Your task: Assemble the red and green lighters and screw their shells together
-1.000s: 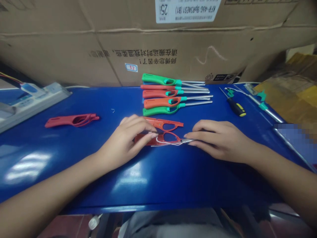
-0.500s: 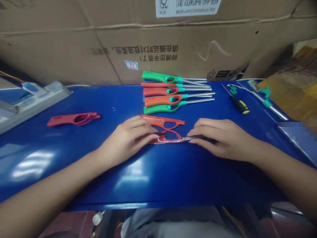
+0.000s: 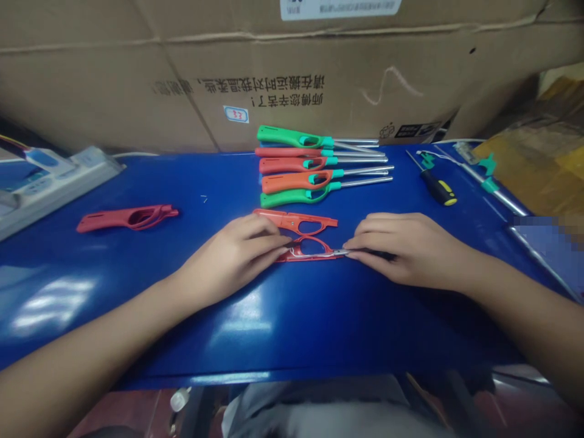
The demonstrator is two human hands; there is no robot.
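My left hand (image 3: 249, 246) is closed on the left end of an open red lighter handle half (image 3: 326, 244), which lies on the blue table. A thin white wire (image 3: 301, 255) runs along this half, and a small dark piece shows by my left fingertips. My right hand (image 3: 392, 246) pinches a slim dark tool with a grey metal tip (image 3: 339, 251) at the shell's right end; my fingers hide most of it, so its kind is unclear. The other red handle half (image 3: 303, 222) lies just behind, partly covered by my left fingers.
Several assembled green, red and orange lighters (image 3: 296, 182) lie stacked behind my hands. A dark red handle (image 3: 128, 218) is at left, near a white power strip (image 3: 68, 182). A black and yellow screwdriver (image 3: 438, 187) lies right. A cardboard box (image 3: 114, 91) stands behind the table.
The whole view has shifted slightly. Both hands keep nearly the same place at the red handle half, and the white wire shows more clearly near my left fingertips.
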